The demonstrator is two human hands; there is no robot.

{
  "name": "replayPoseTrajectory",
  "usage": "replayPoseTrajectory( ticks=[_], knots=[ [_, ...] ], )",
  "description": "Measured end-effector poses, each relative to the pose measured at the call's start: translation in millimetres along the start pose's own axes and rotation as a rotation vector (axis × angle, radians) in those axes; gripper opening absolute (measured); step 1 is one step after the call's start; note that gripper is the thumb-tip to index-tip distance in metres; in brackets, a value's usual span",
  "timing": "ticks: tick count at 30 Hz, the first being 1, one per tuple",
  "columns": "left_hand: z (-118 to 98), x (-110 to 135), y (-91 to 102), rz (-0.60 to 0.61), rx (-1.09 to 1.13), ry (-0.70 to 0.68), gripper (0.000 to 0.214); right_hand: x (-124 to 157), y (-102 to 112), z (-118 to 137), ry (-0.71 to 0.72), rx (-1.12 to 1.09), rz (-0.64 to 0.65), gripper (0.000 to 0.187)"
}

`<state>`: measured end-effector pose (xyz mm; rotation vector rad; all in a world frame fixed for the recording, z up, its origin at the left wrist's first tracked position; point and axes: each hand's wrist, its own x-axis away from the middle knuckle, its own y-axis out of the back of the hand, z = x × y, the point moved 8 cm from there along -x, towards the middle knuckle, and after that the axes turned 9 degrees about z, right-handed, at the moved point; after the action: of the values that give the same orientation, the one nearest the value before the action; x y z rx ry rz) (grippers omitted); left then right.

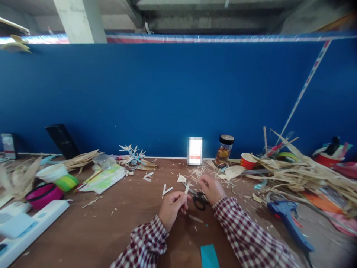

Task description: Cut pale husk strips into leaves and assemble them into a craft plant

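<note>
Pinching a strip between thumb and fingers of the left hand, pointing it just past twelve o'clock.
Curling the fingers of the right hand at two o'clock from the left; not showing whether gripping anything. Showing scissors between both hands, plus a teal card at five o'clock from the left.

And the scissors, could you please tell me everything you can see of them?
The scissors have black looped handles and grey, metal-looking blades. They lie on the brown table between the left hand and right hand, handles toward the camera, blades pointing away and leftward, partly hidden behind the pale strip. Whether they are open, or touch the left hand, is unclear.
</note>
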<state>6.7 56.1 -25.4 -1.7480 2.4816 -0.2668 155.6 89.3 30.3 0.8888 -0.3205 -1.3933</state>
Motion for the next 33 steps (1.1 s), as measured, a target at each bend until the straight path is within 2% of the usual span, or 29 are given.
replayPoseTrajectory(
  ticks=[3, 5, 7, 10, 12, 18, 23, 25, 28, 33],
  knots=[
    [4.4, -2.0, 13.2, -0.109, 0.1, 0.024, 0.028, 0.1, -3.3, 13.1, 0.044, -0.087, 0.035, 0.022],
    [5.4, -3.3, 16.7, -0.125, 0.132, 0.018, 0.029, 2.8, -13.5, 24.0, 0.068, -0.208, 0.103, 0.027],
    [5.0, -4.4, 14.6, -0.091, 0.099, 0.002, 0.029, 6.6, -24.1, 32.8, 0.086, -0.325, 0.171, 0.032],
    [4.2, -4.6, 6.6, -0.011, -0.029, -0.03, 0.027, 11.9, -34.3, 40.4, 0.116, -0.386, 0.247, 0.017],
    [4.6, -4.0, 2.9, 0.017, -0.102, -0.041, 0.027, 14.1, -36.5, 41.5, 0.126, -0.359, 0.27, 0.012],
    [2.1, -2.0, 0.0, 0.037, -0.15, -0.037, 0.025, 11.5, -32.1, 34.0, 0.127, -0.099, 0.214, 0.021],
    [-2.4, -0.3, -6.4, 0.081, -0.163, -0.012, 0.027, -0.3, -7.9, 4.5, 0.012, 0.007, 0.067, 0.025],
    [-4.0, -0.5, -4.2, 0.055, -0.18, -0.008, 0.028, -2.4, 4.6, 0.3, -0.015, 0.014, 0.007, 0.026],
    [-5.1, -1.0, 2.2, -0.006, -0.241, 0.013, 0.026, -0.7, 11.6, 15.1, 0.035, 0.017, 0.004, 0.026],
    [-12.2, -0.5, 3.8, -0.007, -0.357, -0.024, 0.029, 9.5, -2.1, 49.8, 0.159, 0.089, 0.13, 0.014]
  ],
)
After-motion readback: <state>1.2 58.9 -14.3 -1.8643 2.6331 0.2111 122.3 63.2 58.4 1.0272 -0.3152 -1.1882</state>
